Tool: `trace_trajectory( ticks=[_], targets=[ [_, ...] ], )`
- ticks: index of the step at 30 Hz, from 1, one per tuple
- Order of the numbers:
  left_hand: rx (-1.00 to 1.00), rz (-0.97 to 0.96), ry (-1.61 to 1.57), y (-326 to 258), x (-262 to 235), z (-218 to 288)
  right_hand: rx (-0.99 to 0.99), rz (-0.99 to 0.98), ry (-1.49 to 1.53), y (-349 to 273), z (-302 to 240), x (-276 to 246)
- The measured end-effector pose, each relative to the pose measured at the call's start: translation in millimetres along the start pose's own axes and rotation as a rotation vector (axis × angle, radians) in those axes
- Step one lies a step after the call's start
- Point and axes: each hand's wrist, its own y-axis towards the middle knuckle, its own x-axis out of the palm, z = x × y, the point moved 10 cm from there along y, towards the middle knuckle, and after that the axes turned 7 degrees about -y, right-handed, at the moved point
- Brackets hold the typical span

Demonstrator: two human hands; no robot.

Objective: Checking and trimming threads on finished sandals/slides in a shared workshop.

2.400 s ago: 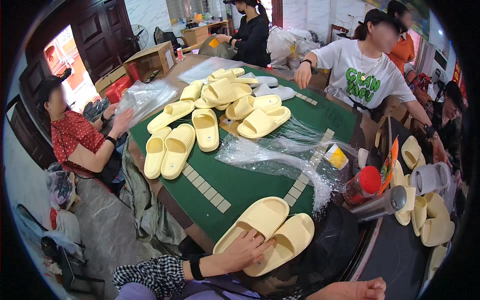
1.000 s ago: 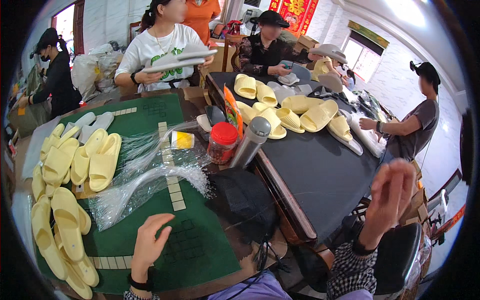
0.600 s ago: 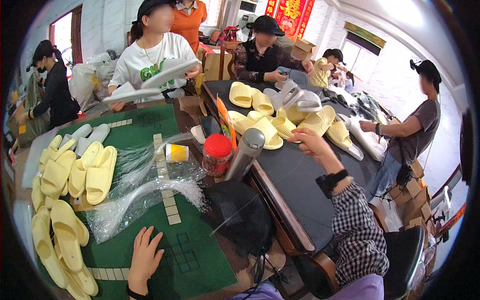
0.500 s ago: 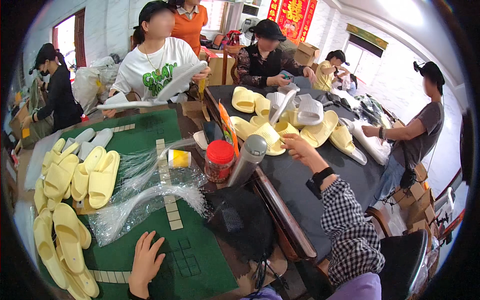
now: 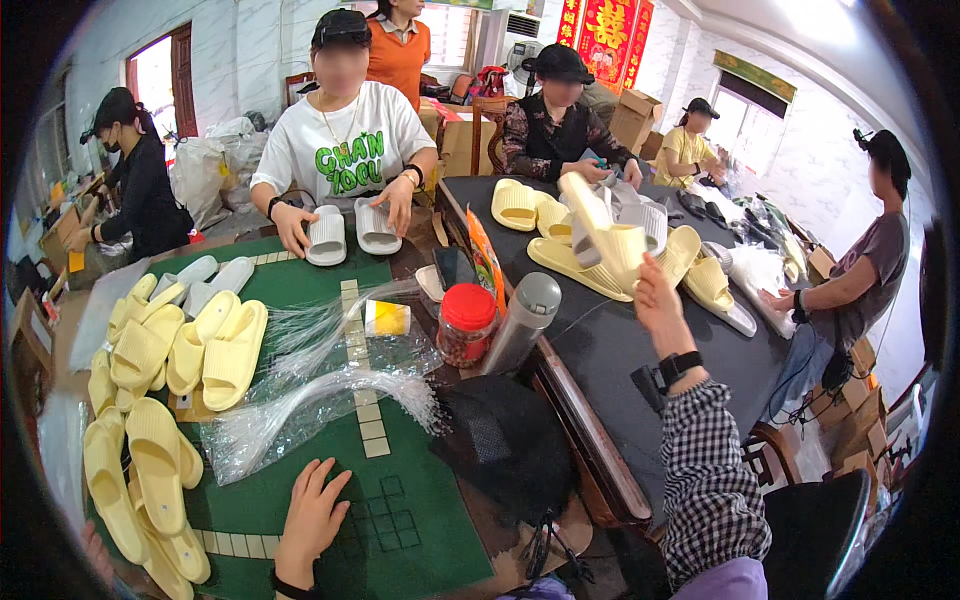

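Note:
My right hand (image 5: pixel 662 312) reaches over the dark table and pinches a pale yellow slide slipper (image 5: pixel 618 248) by its near end. The slipper is raised and tilted above a heap of yellow and grey slippers. Some of the heap is hidden behind it, among them a grey slipper (image 5: pixel 655 224) and a yellow slipper (image 5: pixel 514 205). On the green mat (image 5: pixel 425 535), my left hand (image 5: pixel 314 508) rests palm down with its fingers spread, holding nothing. Yellow slippers (image 5: pixel 157 465) lie in a pile to its left.
Clear plastic strips (image 5: pixel 320 408) lie on the mat. Near the table joint stand a red-lidded jar (image 5: pixel 467 325), a grey flask (image 5: pixel 524 322) and a black cap (image 5: pixel 510 435). A co-worker across the mat touches two grey slippers (image 5: pixel 327 236). Others stand or sit around the tables.
My right hand has lifted the yellow slipper off the heap. The co-worker opposite has set the grey slippers down on the mat. My left hand stays flat.

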Motion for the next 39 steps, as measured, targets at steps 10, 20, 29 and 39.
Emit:
trace_trajectory(
  ticks=[10,20,29,39],
  targets=[
    [0.092,0.067,0.074,0,9,-3,-0.214,-0.175,-0.025,-167,-155,0],
    [0.117,0.155,-0.419,-20,-32,38,-0.139,-0.359,-0.231,-291,-143,64],
    [0.015,0.109,-0.902,-60,-50,27,0.332,-0.907,-0.370,-316,25,186],
    [0.050,-0.052,-0.623,-33,31,9,0.435,-1.023,-0.492,-336,166,199]
  ],
)
